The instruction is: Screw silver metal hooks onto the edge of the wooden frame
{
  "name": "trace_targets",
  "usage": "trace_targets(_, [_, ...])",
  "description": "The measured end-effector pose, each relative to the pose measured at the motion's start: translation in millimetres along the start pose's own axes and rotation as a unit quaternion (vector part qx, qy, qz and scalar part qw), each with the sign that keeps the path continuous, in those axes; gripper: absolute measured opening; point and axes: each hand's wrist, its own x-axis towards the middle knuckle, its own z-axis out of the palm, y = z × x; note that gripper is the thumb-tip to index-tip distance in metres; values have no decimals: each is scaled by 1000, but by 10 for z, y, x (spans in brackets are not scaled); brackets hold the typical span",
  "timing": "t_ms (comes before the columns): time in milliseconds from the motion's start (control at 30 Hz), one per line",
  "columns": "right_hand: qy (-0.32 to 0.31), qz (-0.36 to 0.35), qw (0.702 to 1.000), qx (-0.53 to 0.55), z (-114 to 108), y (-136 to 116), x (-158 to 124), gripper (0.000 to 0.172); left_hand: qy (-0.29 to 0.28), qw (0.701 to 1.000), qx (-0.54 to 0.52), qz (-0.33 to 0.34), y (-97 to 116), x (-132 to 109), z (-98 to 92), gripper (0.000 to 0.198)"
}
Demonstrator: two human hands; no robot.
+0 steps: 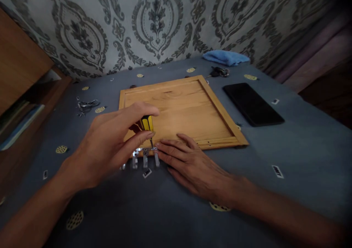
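Observation:
My left hand (115,141) is closed round the yellow and black handle of a screwdriver (147,123). The screwdriver stands nearly upright, its tip down at a row of several small metal hooks (145,158) along the near edge of a framed wooden board (176,110). My right hand (187,160) lies with its fingers stretched out on that near edge, the fingertips beside the rightmost hook and the screwdriver tip. Whether a screw sits under the tip is too small to tell. Two small dark holes show in the frame to the right of my fingers.
A black smartphone (253,104) lies right of the board. Behind it are a bunch of keys (219,72) and a blue cloth (226,57). Loose small metal pieces (87,105) lie at left on the patterned blue tablecloth (308,156). A wooden cabinet (22,54) stands at far left.

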Motion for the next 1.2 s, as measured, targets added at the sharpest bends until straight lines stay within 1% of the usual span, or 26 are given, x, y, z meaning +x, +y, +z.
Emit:
trace_targets(200, [-2, 1, 1000, -1, -7, 6, -12, 41, 9, 1000, 0, 0, 12, -14, 19, 27])
trace_targets(367, [13, 3, 1000, 2, -10, 22, -42, 41, 3, 1000, 5, -4, 13, -21, 7, 29])
trace_targets(733, [10, 5, 1000, 7, -15, -4, -25, 40, 14, 1000, 13, 4, 7, -17, 18, 26])
trace_targets(900, [9, 8, 1000, 11, -22, -7, -18, 42, 12, 1000, 2, -8, 5, -14, 22, 25])
trace_targets(1200, [7, 8, 1000, 11, -20, -4, -28, 40, 21, 1000, 18, -3, 46, -5, -58, 26])
